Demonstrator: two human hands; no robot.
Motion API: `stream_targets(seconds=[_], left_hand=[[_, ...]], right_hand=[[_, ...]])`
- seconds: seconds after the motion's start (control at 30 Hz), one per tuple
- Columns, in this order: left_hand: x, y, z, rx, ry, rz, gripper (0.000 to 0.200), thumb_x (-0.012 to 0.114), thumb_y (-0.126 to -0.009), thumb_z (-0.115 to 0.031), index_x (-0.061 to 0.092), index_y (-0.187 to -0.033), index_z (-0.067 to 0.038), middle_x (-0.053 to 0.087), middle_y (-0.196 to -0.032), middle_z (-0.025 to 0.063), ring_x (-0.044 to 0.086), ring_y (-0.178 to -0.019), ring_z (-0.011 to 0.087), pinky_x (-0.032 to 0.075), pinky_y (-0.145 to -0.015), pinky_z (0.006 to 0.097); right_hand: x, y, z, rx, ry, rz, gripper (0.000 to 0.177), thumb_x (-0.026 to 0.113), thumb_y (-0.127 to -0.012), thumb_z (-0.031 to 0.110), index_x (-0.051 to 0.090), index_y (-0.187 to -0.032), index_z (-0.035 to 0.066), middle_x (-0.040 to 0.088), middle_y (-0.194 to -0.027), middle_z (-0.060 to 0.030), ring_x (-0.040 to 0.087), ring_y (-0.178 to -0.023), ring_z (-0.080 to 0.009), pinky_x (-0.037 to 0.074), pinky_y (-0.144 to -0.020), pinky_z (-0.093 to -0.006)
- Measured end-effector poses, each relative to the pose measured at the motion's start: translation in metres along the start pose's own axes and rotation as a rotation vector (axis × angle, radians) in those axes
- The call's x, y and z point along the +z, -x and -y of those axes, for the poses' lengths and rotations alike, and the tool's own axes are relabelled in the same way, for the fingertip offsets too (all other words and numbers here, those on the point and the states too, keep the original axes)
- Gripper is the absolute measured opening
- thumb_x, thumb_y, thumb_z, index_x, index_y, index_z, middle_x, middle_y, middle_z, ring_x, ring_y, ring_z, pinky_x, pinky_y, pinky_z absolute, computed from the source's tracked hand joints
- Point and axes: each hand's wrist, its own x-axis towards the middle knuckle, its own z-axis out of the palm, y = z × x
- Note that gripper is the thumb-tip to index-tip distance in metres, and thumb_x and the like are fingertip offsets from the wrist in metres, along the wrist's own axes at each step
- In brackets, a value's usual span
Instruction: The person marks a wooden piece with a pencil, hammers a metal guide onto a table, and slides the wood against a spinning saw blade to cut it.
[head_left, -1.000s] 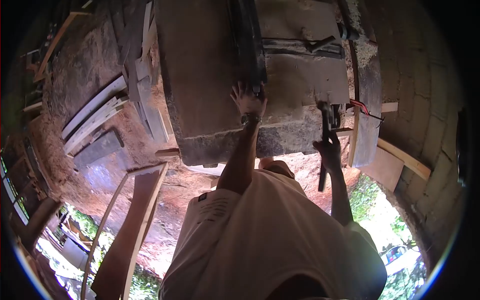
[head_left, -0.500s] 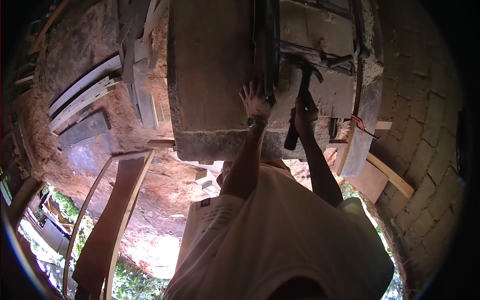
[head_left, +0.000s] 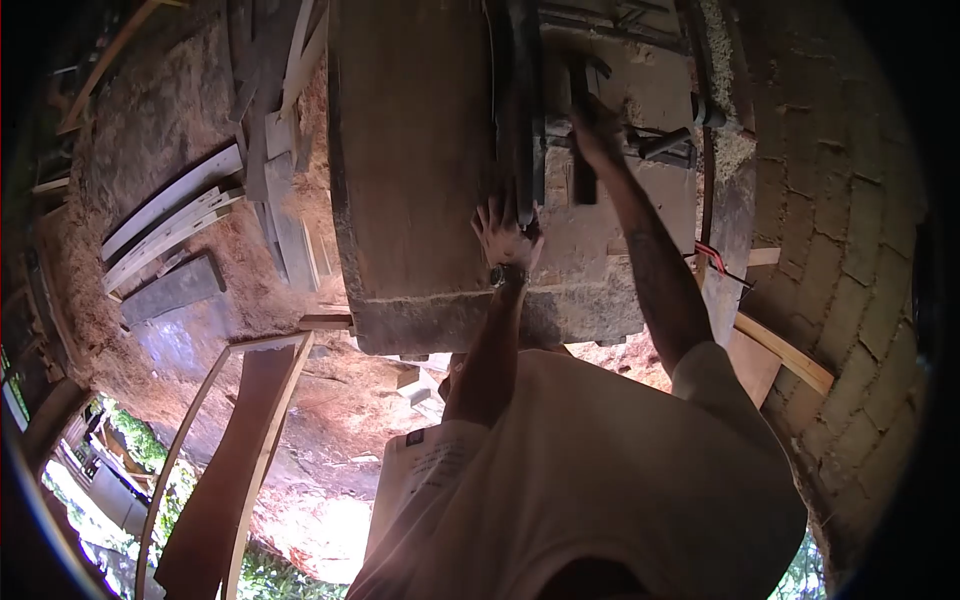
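A claw hammer [head_left: 583, 185] is gripped in my right hand [head_left: 597, 135], its dark head pointing away from me over the workbench [head_left: 410, 220]. Its handle end shows below my fist. My left hand [head_left: 508, 235] rests with spread fingers at the near end of a long dark bar [head_left: 520, 120] that runs away from me along the bench. Whether my thumb presses on the bar is hard to see in the shade. A watch [head_left: 498, 274] is on my left wrist.
A clamp-like metal tool [head_left: 665, 145] lies on the bench's right side. Curved wooden pieces [head_left: 165, 225] lie on the ground at left, near a leaning wooden frame [head_left: 255, 440]. A brick wall [head_left: 820, 250] stands at right, with a wooden strip [head_left: 785, 352] near it.
My right hand has moved forward with the hammer, farther along the bench. My left hand stays near the bar's end, its fingers a little more spread. The view has shifted slightly.
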Motion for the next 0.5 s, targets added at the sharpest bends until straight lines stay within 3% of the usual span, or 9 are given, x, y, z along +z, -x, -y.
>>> stream_targets(seconds=[0.03,0.07,0.1,0.17,0.27,0.37,0.4,0.47,0.5], left_hand=[[0.0,-0.001,-0.001,-0.009,-0.007,0.0,0.048,0.072,-0.088,-0.028,0.065,-0.131,-0.007,0.061,-0.116,0.019,0.056,-0.108,0.0419,0.042,-0.095,0.0576],[-0.001,-0.001,-0.001,-0.022,-0.017,0.0,0.048,0.072,-0.088,-0.028,0.065,-0.131,-0.007,0.061,-0.116,0.0194,0.056,-0.108,0.0422,0.042,-0.095,0.0579],[-0.001,0.0,-0.003,-0.034,-0.024,0.002,0.049,0.071,-0.088,-0.028,0.065,-0.131,-0.006,0.061,-0.116,0.0198,0.056,-0.108,0.0424,0.043,-0.094,0.0582],[0.004,0.007,-0.001,-0.003,-0.086,-0.049,0.049,0.071,-0.088,-0.029,0.065,-0.131,-0.006,0.061,-0.116,0.02,0.057,-0.107,0.0426,0.043,-0.093,0.0583],[0.004,0.003,0.001,-0.007,-0.083,-0.031,0.05,0.071,-0.088,-0.029,0.065,-0.131,-0.005,0.061,-0.115,0.0203,0.057,-0.107,0.0425,0.043,-0.094,0.0577],[0.002,0.002,0.0,-0.029,-0.043,-0.004,0.05,0.071,-0.088,-0.028,0.065,-0.131,-0.005,0.061,-0.114,0.0199,0.057,-0.106,0.0417,0.043,-0.095,0.056],[0.002,0.001,0.0,-0.025,-0.029,-0.002,0.05,0.071,-0.088,-0.028,0.065,-0.131,-0.005,0.061,-0.113,0.0197,0.057,-0.105,0.0414,0.043,-0.095,0.0554],[0.003,0.003,0.001,-0.009,-0.038,-0.033,0.05,0.071,-0.088,-0.028,0.065,-0.132,-0.005,0.061,-0.111,0.019,0.057,-0.104,0.0403,0.042,-0.095,0.0543],[0.005,0.001,0.0,-0.005,-0.041,-0.057,0.05,0.071,-0.088,-0.027,0.065,-0.132,-0.005,0.061,-0.11,0.0186,0.056,-0.104,0.0398,0.042,-0.095,0.0537]], right_hand=[[-0.015,-0.01,0.037,0.43,-0.181,0.081,0.03,0.063,-0.099,0.025,0.066,-0.118,0.002,0.066,-0.082,-0.0071,0.066,-0.067,-0.0213,0.052,-0.059,-0.0375],[-0.015,-0.016,0.044,0.491,-0.231,0.016,0.03,0.063,-0.098,0.023,0.066,-0.12,0.003,0.068,-0.085,-0.007,0.066,-0.069,-0.0181,0.052,-0.062,-0.0342],[0.004,-0.027,0.006,0.153,0.058,-0.165,0.03,0.064,-0.098,0.023,0.067,-0.12,0.003,0.068,-0.084,-0.0066,0.065,-0.065,-0.0158,0.051,-0.06,-0.0323],[0.022,-0.033,-0.017,-0.151,0.272,-0.22,0.027,0.063,-0.099,0.023,0.067,-0.117,0.004,0.067,-0.083,-0.0083,0.063,-0.06,-0.0172,0.05,-0.056,-0.0329],[-0.008,-0.034,0.046,0.474,-0.199,0.027,0.025,0.063,-0.098,0.021,0.067,-0.113,0.003,0.067,-0.085,-0.0092,0.064,-0.073,-0.0195,0.051,-0.066,-0.0367],[0.033,-0.041,-0.001,-0.077,0.038,-0.242,0.024,0.061,-0.099,0.021,0.068,-0.117,0.006,0.063,-0.074,-0.0044,0.059,-0.062,-0.0134,0.049,-0.057,-0.0328],[0.025,-0.037,-0.002,0.006,-0.052,-0.114,0.024,0.06,-0.099,0.021,0.068,-0.117,0.006,0.063,-0.074,-0.0047,0.06,-0.063,-0.015,0.049,-0.058,-0.0334],[-0.008,-0.039,0.036,0.42,-0.213,0.05,0.026,0.061,-0.099,0.021,0.067,-0.12,0.006,0.065,-0.08,-0.0054,0.061,-0.069,-0.0165,0.05,-0.064,-0.0347],[-0.006,-0.041,0.047,0.325,-0.046,-0.058,0.031,0.06,-0.1,0.023,0.067,-0.126,0.008,0.064,-0.079,-0.0041,0.061,-0.066,-0.0143,0.05,-0.06,-0.0331]])
